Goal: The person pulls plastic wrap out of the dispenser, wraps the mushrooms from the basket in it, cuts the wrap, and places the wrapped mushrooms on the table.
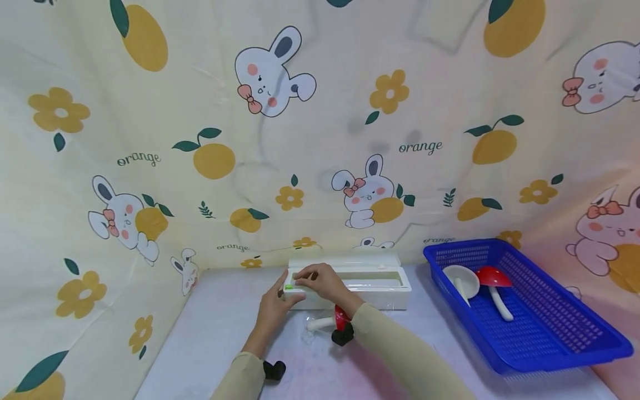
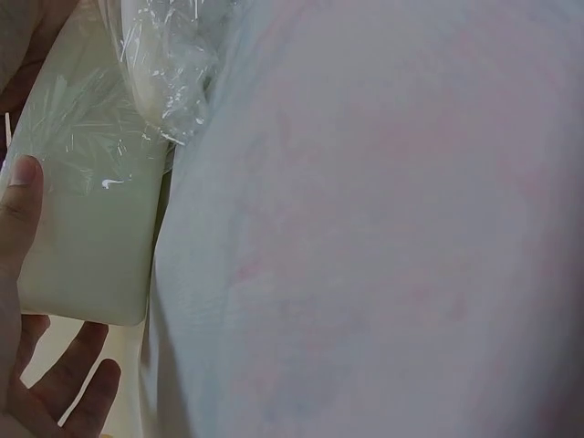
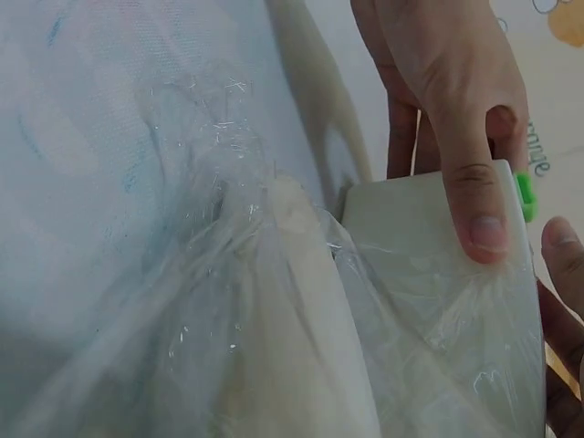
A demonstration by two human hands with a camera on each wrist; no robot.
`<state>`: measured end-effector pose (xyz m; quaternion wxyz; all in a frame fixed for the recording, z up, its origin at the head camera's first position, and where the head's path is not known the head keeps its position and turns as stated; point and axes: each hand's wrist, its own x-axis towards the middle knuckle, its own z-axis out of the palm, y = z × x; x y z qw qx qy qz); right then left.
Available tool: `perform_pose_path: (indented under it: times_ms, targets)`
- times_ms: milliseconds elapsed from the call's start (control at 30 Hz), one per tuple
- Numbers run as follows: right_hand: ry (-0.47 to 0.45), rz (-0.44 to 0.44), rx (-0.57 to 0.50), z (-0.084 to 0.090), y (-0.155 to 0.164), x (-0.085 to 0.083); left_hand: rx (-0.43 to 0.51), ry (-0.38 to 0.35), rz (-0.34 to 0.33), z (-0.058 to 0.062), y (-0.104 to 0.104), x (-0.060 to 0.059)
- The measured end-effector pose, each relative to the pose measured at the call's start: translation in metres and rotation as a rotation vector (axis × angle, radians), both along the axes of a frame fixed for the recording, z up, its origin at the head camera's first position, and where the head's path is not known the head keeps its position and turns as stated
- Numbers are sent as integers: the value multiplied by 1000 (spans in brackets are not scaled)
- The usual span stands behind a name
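Observation:
A white cling film dispenser box (image 1: pixel 345 300) lies lengthwise at the back of the table, its lid (image 1: pixel 345 259) raised. My left hand (image 1: pixel 272 311) grips its left end, with the thumb (image 2: pixel 23 205) on the front face and the fingers round the end. Beside it, my right hand (image 1: pixel 325 283) is over the box's top edge with bent fingers, close to the green slider (image 1: pixel 289 286); whether it pinches anything I cannot tell. Under the right forearm lies a toy mushroom (image 1: pixel 322 323) with a red cap and white stem, covered in clear film (image 3: pixel 219 265) that overlaps the box front.
To the right stands a blue plastic basket (image 1: pixel 540 344) holding a red-capped mushroom (image 1: pixel 495 278) and a pale-capped mushroom (image 1: pixel 461 280). A patterned cloth (image 1: pixel 320 133) hangs behind and at both sides of the white table (image 1: pixel 210 316).

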<state>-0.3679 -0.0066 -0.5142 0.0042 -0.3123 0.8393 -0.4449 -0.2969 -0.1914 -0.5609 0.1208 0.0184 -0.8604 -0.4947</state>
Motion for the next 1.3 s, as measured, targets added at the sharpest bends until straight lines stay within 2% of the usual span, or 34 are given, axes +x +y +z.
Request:
perform_pose_path:
  times_ms: [200, 533, 900, 1300]
  targets:
    - [-23, -11, 27, 0, -1, 3, -2, -26, 11, -2, 1, 0]
    - [-32, -8, 83, -4, -2, 1, 18, -11, 8, -1, 2, 0]
    - [-30, -6, 97, -3, -2, 2, 6, 28, -3, -2, 2, 0]
    - [-31, 22, 109, 1, -4, 4, 2, -1, 9, -3, 2, -2]
